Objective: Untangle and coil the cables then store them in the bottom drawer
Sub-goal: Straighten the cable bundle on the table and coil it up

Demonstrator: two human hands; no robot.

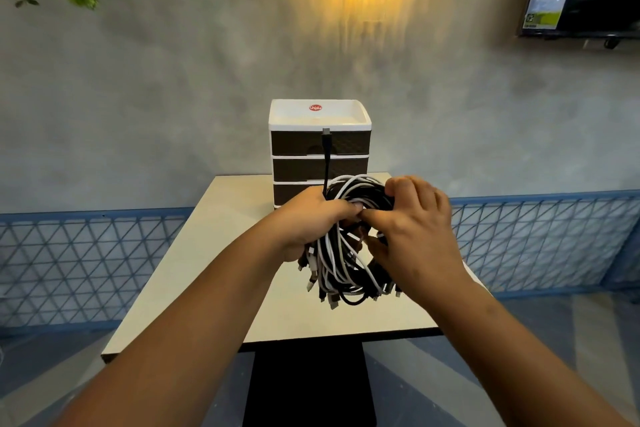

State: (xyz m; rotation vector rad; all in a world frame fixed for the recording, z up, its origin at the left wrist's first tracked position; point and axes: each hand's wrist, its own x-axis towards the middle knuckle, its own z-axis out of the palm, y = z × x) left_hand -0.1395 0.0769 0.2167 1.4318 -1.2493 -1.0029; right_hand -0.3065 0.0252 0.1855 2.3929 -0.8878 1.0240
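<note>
We are holding a tangled bundle of black and white cables [341,253] up above the pale table [194,253], in front of the small drawer unit [320,149]. Our left hand [308,222] is gripping the bundle from its left side, fingers curled round the strands. Our right hand [412,225] is closing on the right side, thumb and fingertips pinching strands near the top of the loop. One black cable end [326,149] is sticking straight up from the bundle, crossing the view of the top two drawers. Loose plug ends are hanging down below our hands. The drawer unit is standing at the far edge of the table, white frame with three dark drawers, all looking closed; the bottom drawer [287,192] is partly hidden behind the cables and our hands
</note>
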